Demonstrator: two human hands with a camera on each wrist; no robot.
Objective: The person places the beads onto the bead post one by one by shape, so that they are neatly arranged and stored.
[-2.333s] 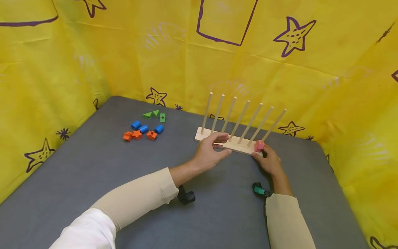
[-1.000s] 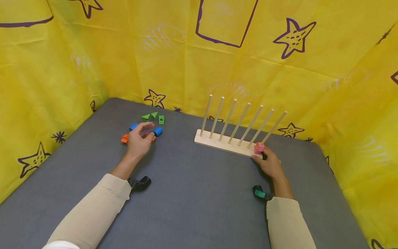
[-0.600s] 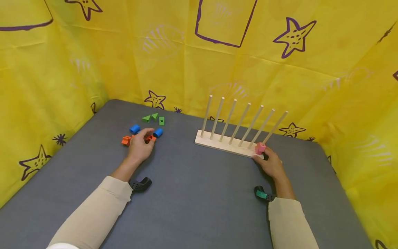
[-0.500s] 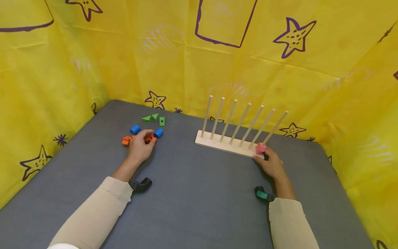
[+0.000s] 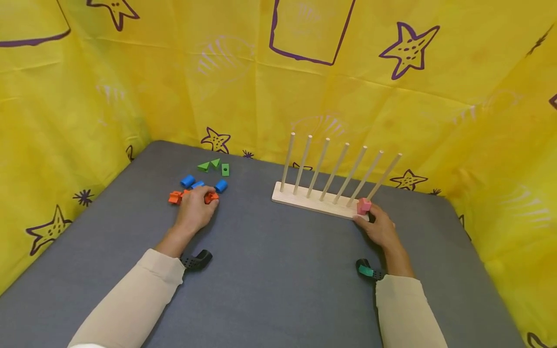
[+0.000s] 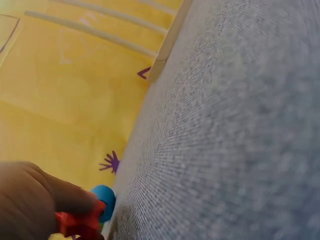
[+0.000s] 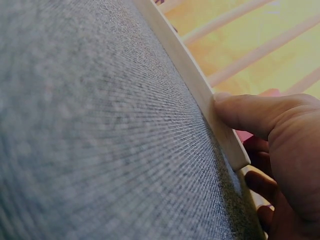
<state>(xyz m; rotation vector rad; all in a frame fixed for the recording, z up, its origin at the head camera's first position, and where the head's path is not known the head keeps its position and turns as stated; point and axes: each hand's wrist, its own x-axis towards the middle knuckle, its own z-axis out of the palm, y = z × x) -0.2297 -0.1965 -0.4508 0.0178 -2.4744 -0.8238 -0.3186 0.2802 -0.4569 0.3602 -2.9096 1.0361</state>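
Note:
My left hand [image 5: 195, 211] pinches an orange block [image 5: 211, 197] on the left of the table; in the left wrist view this block [image 6: 82, 221] sits between finger and thumb, beside a blue cylinder [image 6: 104, 202]. Two more orange blocks [image 5: 176, 197] lie by the hand, one partly hidden behind it. My right hand [image 5: 379, 228] grips the right end of a pale wooden base [image 5: 311, 202] with a row of upright pegs. Pink blocks [image 5: 363, 206] sit low on its rightmost peg, and the right wrist view has the thumb [image 7: 240, 111] on the base's front edge.
Three blue cylinders [image 5: 221, 186] and three green blocks [image 5: 225, 169] lie behind the orange ones. A yellow patterned cloth [image 5: 243, 96] hangs behind and beside the grey table [image 5: 270, 280]. Each wrist wears a dark strap [image 5: 197, 260].
My left hand has gone from near the peg base leftward to the loose blocks, then lowered and taken hold of an orange block. The right hand has stayed at the base's right end.

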